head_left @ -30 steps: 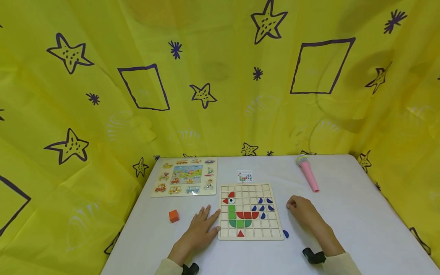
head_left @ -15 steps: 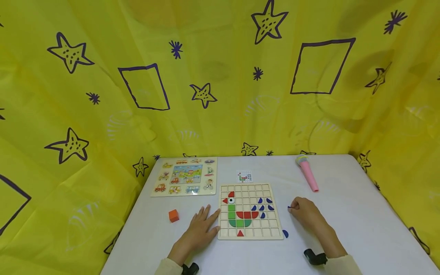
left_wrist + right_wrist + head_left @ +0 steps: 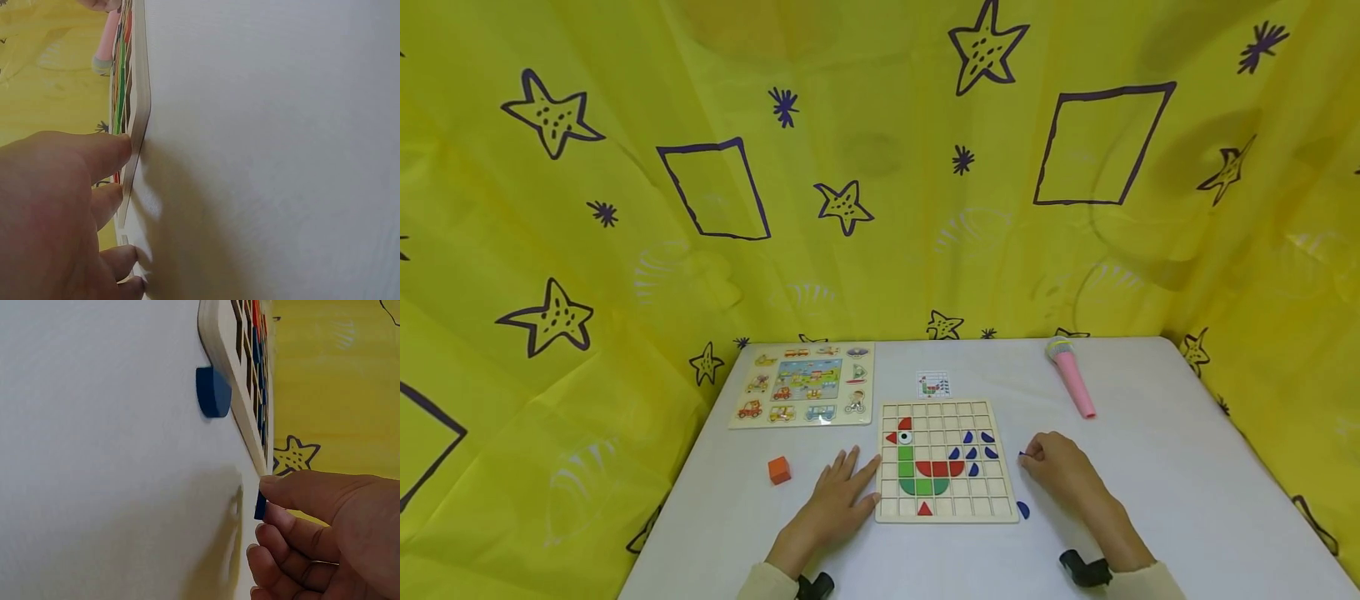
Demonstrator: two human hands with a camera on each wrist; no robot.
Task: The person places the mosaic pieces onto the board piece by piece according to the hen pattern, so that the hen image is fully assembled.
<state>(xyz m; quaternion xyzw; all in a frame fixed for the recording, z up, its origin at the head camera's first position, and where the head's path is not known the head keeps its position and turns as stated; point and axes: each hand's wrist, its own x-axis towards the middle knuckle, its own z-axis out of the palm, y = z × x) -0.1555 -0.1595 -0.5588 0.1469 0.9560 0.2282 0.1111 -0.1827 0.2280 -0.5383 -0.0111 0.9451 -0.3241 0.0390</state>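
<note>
A wooden grid board [image 3: 955, 504] lies on the table, with red, green and blue pieces set in it as a bird. My left hand [image 3: 838, 504] lies with spread fingers at the board's left edge; thumb and fingertips touch that edge in the left wrist view. Just right of the board, my right hand [image 3: 1063, 471] pinches a blue piece [image 3: 260, 505] between thumb and forefinger, most of it hidden by the fingers. A loose blue half-round piece [image 3: 1023, 510] lies by the board's lower right corner, also seen in the right wrist view.
Behind the board lies a small picture card [image 3: 933, 385] of the bird. A vehicle picture puzzle [image 3: 737, 421] is at the back left, an orange cube [image 3: 779, 470] near my left hand. A pink microphone [image 3: 1075, 383] lies at the back right. Yellow curtain [image 3: 880, 275] surrounds the table.
The blue piece has come into sight between my right thumb and forefinger. My right hand first shifts slightly right, then back left toward the board. My left hand stays still.
</note>
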